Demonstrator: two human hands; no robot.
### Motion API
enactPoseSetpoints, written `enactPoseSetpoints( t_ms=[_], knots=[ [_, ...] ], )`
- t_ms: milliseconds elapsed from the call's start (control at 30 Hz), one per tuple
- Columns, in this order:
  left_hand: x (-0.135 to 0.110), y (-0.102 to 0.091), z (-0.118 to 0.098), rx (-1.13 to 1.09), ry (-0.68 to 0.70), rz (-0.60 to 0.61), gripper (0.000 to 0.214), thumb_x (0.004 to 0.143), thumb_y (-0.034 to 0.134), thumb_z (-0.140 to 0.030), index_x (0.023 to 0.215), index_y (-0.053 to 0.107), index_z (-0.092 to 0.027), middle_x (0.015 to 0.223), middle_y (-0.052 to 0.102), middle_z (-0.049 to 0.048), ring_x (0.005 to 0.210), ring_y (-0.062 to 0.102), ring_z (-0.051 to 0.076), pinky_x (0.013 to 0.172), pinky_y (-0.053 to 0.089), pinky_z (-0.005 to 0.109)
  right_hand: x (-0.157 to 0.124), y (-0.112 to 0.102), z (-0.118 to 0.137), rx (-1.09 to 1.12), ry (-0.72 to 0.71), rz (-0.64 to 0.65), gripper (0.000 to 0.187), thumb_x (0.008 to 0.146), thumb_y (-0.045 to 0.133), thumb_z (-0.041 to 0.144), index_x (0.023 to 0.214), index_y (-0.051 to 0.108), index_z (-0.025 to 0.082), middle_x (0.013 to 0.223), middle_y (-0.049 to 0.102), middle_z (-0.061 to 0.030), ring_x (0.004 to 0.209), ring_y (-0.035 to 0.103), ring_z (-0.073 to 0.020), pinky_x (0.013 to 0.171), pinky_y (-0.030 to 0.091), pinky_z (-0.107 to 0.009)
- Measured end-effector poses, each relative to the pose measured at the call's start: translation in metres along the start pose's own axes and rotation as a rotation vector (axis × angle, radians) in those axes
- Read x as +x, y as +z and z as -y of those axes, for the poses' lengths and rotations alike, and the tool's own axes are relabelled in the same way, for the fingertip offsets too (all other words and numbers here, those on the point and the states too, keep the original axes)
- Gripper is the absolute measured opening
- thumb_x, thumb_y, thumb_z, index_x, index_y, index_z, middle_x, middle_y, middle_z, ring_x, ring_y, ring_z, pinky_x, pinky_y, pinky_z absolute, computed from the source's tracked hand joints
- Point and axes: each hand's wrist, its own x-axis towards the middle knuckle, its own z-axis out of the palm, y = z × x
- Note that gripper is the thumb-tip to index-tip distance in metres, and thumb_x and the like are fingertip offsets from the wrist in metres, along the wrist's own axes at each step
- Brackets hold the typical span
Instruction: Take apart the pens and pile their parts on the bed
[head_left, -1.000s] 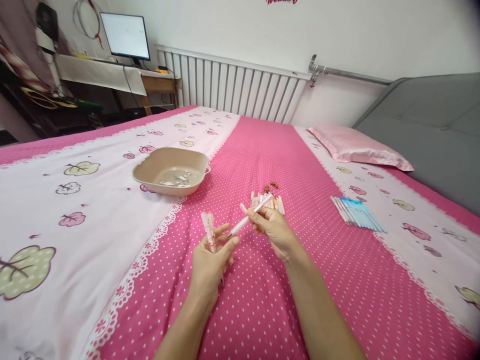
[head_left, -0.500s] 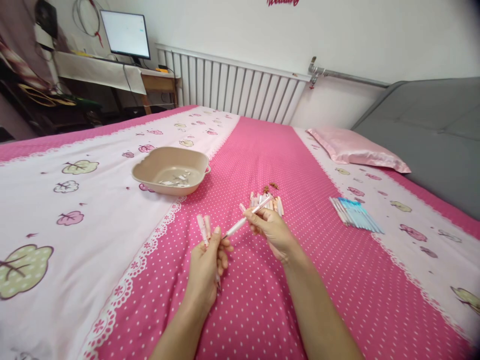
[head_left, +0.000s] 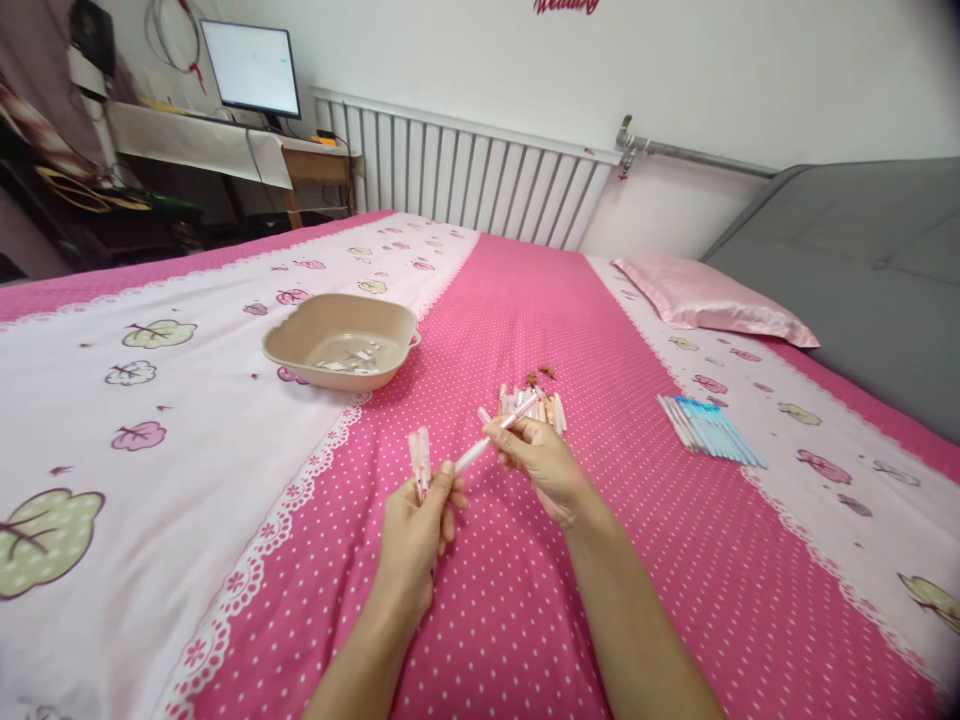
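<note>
My left hand [head_left: 416, 530] is closed around a pair of slim pale-pink pens [head_left: 420, 458], whose upper ends stick up above the fingers. A white pen [head_left: 471, 456] runs slantwise between my hands. My right hand [head_left: 546, 462] pinches it near its middle, and its lower end meets my left thumb and fingertips, which cover the tip. A short pinkish piece [head_left: 484, 414] shows by my right fingertips; whether it is held I cannot tell. Just beyond my right hand lies a group of pale pens [head_left: 557, 412], partly hidden by it.
On the bed's pink dotted cover [head_left: 517, 300], a beige basin [head_left: 300, 365] holding small white pieces stands to the left. Small brown items [head_left: 546, 372] lie behind the pens. Rightward are a row of blue and white sticks [head_left: 712, 432] and a pink pillow [head_left: 712, 293].
The pens in my left hand have swung a little to the right and stand more upright. My left thumb has closed over the white pen's dark tip. The right hand stays nearly still.
</note>
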Motion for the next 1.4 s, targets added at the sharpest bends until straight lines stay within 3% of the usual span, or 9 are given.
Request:
enactPoseSetpoints(
  t_ms=[133, 267, 433, 567, 667, 833, 933, 1100, 1400],
  knots=[
    [0.0003, 0.0023, -0.0029, -0.018, 0.005, -0.038, 0.043, 0.061, 0.066, -0.049, 0.083, 0.064, -0.012, 0.038, 0.048, -0.006, 0.027, 0.029, 0.002, 0.028, 0.017, 0.014, 0.0007, -0.002, -0.0005, 0.015, -0.017, -0.002, 0.032, 0.061, 0.071, 0.042, 0.074, 0.058, 0.016, 0.058, 0.045, 0.0046, 0.053, 0.038, -0.0074, 0.054, 0.031, -0.023],
    [0.0004, 0.0038, -0.0042, -0.056, 0.064, -0.069, 0.051, 0.047, 0.079, -0.03, 0.093, 0.062, -0.015, 0.066, 0.062, -0.0026, 0.034, 0.041, 0.001, 0.032, 0.028, 0.013, 0.0004, -0.0008, 0.0006, 0.009, -0.011, -0.009, 0.034, 0.059, 0.071, 0.044, 0.073, 0.057, 0.016, 0.056, 0.045, 0.005, 0.052, 0.038, -0.0078, 0.053, 0.03, -0.023],
    [0.0011, 0.0013, -0.0002, -0.034, 0.047, -0.054, 0.034, 0.058, 0.072, -0.04, 0.078, 0.063, -0.012, 0.043, 0.049, -0.0067, 0.029, 0.032, 0.0, 0.029, 0.022, 0.013, -0.0013, 0.0029, 0.0033, 0.013, -0.003, 0.002, 0.036, 0.057, 0.073, 0.044, 0.073, 0.058, 0.015, 0.056, 0.045, 0.0052, 0.052, 0.038, -0.0073, 0.053, 0.03, -0.023],
    [0.0018, 0.0003, 0.0011, -0.027, 0.019, 0.004, 0.041, 0.066, 0.061, -0.051, 0.067, 0.062, -0.01, 0.04, 0.051, -0.0027, 0.027, 0.03, 0.001, 0.028, 0.018, 0.013, -0.002, 0.003, 0.0037, 0.02, -0.006, 0.005, 0.034, 0.058, 0.073, 0.041, 0.073, 0.059, 0.015, 0.056, 0.045, 0.0052, 0.053, 0.038, -0.0071, 0.054, 0.03, -0.023],
    [0.0015, 0.0007, -0.0008, -0.035, -0.017, -0.011, 0.045, 0.064, 0.062, -0.053, 0.07, 0.063, -0.008, 0.042, 0.053, -0.0013, 0.026, 0.03, 0.001, 0.027, 0.017, 0.014, -0.002, 0.0013, 0.0028, 0.03, -0.016, 0.009, 0.032, 0.06, 0.072, 0.04, 0.074, 0.059, 0.015, 0.056, 0.045, 0.0054, 0.052, 0.038, -0.0067, 0.054, 0.03, -0.023],
    [0.0019, 0.0016, -0.0024, -0.047, 0.026, -0.059, 0.053, 0.052, 0.076, -0.037, 0.097, 0.061, -0.012, 0.054, 0.057, -0.0045, 0.031, 0.035, 0.0, 0.029, 0.021, 0.013, -0.0007, 0.0004, 0.0016, 0.039, -0.016, -0.007, 0.03, 0.061, 0.071, 0.039, 0.074, 0.059, 0.015, 0.055, 0.046, 0.0056, 0.052, 0.039, -0.0067, 0.054, 0.03, -0.023],
    [0.0024, 0.0016, -0.0004, -0.05, 0.057, -0.097, 0.048, 0.049, 0.078, -0.032, 0.089, 0.061, -0.012, 0.06, 0.057, -0.0046, 0.034, 0.038, 0.0, 0.03, 0.024, 0.012, -0.0002, 0.002, 0.0019, 0.037, -0.016, -0.006, 0.031, 0.06, 0.072, 0.04, 0.074, 0.059, 0.015, 0.054, 0.046, 0.0058, 0.052, 0.038, -0.0067, 0.053, 0.029, -0.023],
    [0.0017, -0.0003, 0.0016, 0.009, 0.017, -0.02, 0.037, 0.063, 0.066, -0.046, 0.071, 0.061, -0.01, 0.036, 0.043, -0.0073, 0.027, 0.03, 0.001, 0.028, 0.019, 0.013, -0.0009, 0.0022, 0.0028, 0.037, -0.018, 0.008, 0.031, 0.06, 0.072, 0.039, 0.074, 0.06, 0.014, 0.056, 0.045, 0.0057, 0.052, 0.038, -0.0063, 0.053, 0.029, -0.022],
    [0.0044, -0.0012, 0.0022, -0.096, -0.083, 0.043, 0.042, 0.066, 0.061, -0.051, 0.064, 0.06, -0.009, 0.045, 0.055, 0.0002, 0.028, 0.035, 0.001, 0.027, 0.021, 0.012, -0.002, -0.0016, 0.0029, 0.098, 0.017, 0.052, 0.027, 0.06, 0.073, 0.035, 0.073, 0.061, 0.015, 0.057, 0.047, 0.0053, 0.052, 0.039, -0.0055, 0.054, 0.03, -0.021]
  ],
)
